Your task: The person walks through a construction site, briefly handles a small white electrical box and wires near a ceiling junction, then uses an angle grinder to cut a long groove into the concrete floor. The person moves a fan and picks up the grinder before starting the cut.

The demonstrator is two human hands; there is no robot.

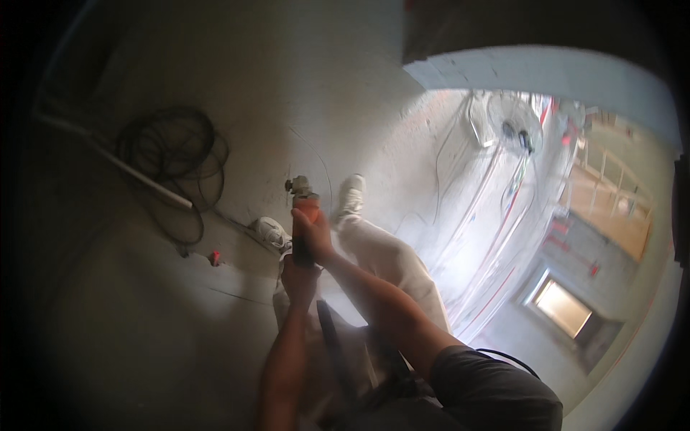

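An orange and black angle grinder (305,206) points away from me in both hands, its metal head at the far end. My right hand (314,234) is closed around the orange part of the body, just behind the head. Nearer to me, my left hand (299,276) grips the dark rear part of the tool. The grinder is held in front of my body, above my feet as seen from here. Image blur and the fingers hide the tool's finer details.
A tangled coil of black cable (169,147) lies on the floor to the left, with a pale pipe (147,177) across it. A small red object (215,258) lies nearer. At the right, red and white lines run along the floor towards a bright window (562,307).
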